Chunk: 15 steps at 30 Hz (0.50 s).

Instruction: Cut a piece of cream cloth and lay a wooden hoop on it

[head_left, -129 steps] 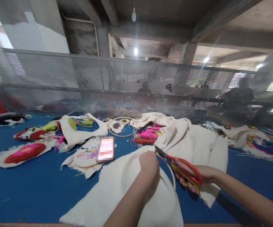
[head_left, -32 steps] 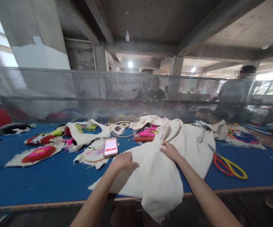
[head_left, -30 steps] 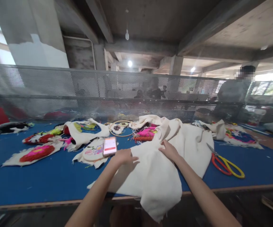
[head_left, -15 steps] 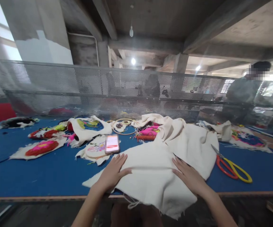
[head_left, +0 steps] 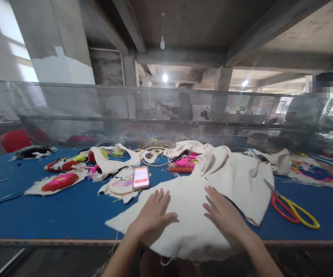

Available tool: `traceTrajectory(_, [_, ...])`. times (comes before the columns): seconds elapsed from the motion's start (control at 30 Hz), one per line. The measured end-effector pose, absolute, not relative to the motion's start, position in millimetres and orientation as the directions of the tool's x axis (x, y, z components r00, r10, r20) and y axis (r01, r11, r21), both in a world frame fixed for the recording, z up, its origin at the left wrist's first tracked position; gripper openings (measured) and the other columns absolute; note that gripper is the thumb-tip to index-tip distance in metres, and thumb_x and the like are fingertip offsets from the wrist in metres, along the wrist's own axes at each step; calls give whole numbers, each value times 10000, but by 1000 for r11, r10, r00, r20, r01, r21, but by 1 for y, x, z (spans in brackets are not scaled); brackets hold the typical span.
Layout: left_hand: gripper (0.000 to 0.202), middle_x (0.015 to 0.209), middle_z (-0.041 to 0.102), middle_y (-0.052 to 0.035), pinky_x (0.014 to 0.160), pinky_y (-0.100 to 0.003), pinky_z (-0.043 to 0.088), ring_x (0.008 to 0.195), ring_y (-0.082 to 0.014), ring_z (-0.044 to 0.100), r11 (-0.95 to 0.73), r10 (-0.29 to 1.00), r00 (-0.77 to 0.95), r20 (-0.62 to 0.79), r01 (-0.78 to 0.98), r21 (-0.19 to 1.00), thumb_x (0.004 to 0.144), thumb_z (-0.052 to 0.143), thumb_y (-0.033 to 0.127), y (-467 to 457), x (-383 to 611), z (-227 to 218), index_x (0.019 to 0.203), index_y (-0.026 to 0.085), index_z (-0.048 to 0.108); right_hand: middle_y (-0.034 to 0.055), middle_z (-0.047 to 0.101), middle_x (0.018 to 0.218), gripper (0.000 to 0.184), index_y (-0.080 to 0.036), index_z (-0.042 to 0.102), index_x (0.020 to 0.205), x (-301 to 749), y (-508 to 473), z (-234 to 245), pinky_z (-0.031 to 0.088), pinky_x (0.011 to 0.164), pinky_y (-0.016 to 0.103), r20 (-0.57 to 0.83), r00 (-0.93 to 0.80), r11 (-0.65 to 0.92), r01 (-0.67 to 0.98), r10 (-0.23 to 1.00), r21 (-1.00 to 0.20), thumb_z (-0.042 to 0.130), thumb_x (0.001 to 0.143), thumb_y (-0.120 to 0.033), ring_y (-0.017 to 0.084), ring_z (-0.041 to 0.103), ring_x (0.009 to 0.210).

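Observation:
A large piece of cream cloth [head_left: 188, 206] lies across the front of the table and hangs over its edge, with loose threads at the hem. My left hand [head_left: 156, 209] is spread flat over the cloth's left part, thumb pointing right. On the right part, my right hand [head_left: 222, 211] also lies with its fingers stretched out. Neither hand grips anything. Behind, the cloth continues into a crumpled heap [head_left: 230, 165]. A phone [head_left: 141, 177] with a lit screen rests on an embroidery piece [head_left: 120, 182] just beyond my left hand.
Scissors [head_left: 295, 209] with red and yellow handles lie right of the cloth. Several embroidered pieces, one with a red and pink flower [head_left: 59, 182], cover the blue table [head_left: 77, 215]. Embroidery hoops [head_left: 155, 156] sit near the perforated metal screen [head_left: 111, 111]. A person [head_left: 306, 111] is beyond it.
Both hands have moved slightly closer together over the cloth. The front of the cloth looks smoother, and its hanging edge has shifted. The view has swung slightly left.

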<state>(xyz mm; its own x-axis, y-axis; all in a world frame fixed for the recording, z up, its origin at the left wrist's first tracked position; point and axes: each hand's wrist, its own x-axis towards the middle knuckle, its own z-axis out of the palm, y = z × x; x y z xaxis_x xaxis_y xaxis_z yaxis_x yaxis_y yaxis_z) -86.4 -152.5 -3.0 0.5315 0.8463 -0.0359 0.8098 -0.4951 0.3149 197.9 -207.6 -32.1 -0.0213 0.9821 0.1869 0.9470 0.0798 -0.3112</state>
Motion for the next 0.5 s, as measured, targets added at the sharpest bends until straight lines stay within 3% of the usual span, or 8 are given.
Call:
traceTrajectory(0.17, [678, 1519, 158, -118, 1097, -386, 214, 1396, -262, 127, -432, 886, 463, -16, 838, 334, 893, 281, 535, -146, -77, -9, 1432, 126, 252, 99, 223, 1493, 679, -105, 264, 1438, 188, -190, -35, 172, 1123, 411, -34, -5, -5, 958, 999, -286, 300, 892, -506, 234, 185, 1383])
traceTrajectory(0.3, [741, 1484, 210, -217, 1069, -413, 252, 1373, -320, 197, -445, 881, 470, -51, 861, 246, 870, 344, 553, -139, -74, -2, 1413, 55, 265, 142, 222, 1487, 726, -63, 266, 1431, 192, -184, -26, 207, 1105, 403, -59, -10, -6, 965, 998, -261, 382, 866, -503, 267, 206, 1375])
traceTrajectory(0.37, [720, 1440, 305, -240, 1023, -431, 313, 1331, -350, 287, -438, 887, 456, -69, 880, 184, 860, 383, 543, -133, -70, 5, 1382, 53, 317, 157, 238, 1482, 691, -63, 314, 1411, 193, -181, -16, 250, 1081, 400, -43, -28, 16, 964, 999, -264, 421, 857, -464, 276, 236, 1365])
traceTrajectory(0.43, [635, 1312, 473, -239, 943, -441, 389, 1219, -368, 438, -431, 892, 444, -88, 892, 137, 847, 423, 524, -125, -64, 13, 1290, 69, 443, 171, 352, 1434, 604, -91, 417, 1349, 192, -176, -6, 334, 1013, 411, -11, -38, 34, 964, 999, -263, 444, 850, -430, 300, 361, 1301])
traceTrajectory(0.5, [545, 1152, 581, -223, 854, -446, 442, 1066, -369, 554, -413, 900, 424, -95, 903, 118, 838, 439, 518, -113, -54, 19, 1154, 89, 555, 197, 540, 1264, 471, -108, 563, 1188, 188, -166, 2, 407, 897, 437, 27, -28, 34, 967, 999, -252, 459, 841, -408, 337, 522, 1134])
